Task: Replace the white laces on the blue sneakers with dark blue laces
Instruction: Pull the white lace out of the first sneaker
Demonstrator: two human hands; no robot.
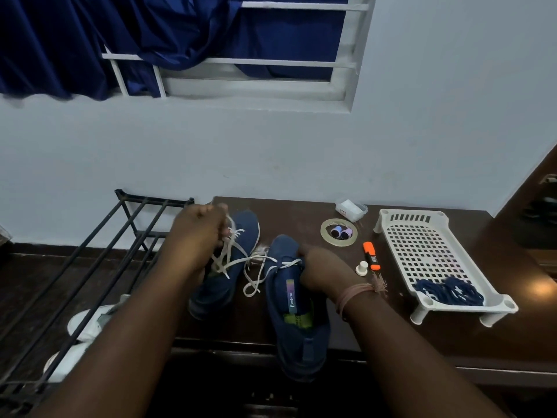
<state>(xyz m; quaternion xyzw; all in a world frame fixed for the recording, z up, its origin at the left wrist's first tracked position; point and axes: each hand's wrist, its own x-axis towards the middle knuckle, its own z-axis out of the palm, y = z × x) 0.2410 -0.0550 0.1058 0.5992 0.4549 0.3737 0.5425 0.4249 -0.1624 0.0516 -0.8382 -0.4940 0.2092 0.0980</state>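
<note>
Nearest: right sneaker (297, 324), blue, heel overhanging the front edge of the worktop (452, 336); liable to tip off under a hard tug. Right hand (321, 274) closed on that sneaker's upper beside the eyelets, steadying it. White laces (253, 267), loose, trailing in loops between both shoes and partly unthreaded; likely to snag or knot if hauled crosswise. Left sneaker (229, 260), blue, slightly further back, partly hidden by the forearm. Left hand (197, 229) raised above it, fingers curled round a bunch of white lace; apt to drag the shoe along. To the right: white basket (391, 227) holding the dark blue laces (449, 291), well apart from both shoes, untouched. Between: orange marker (371, 254) and small white cap (361, 268), near enough to the right wrist to be knocked. Farthest: tape ring (327, 239), at the wall side.
</note>
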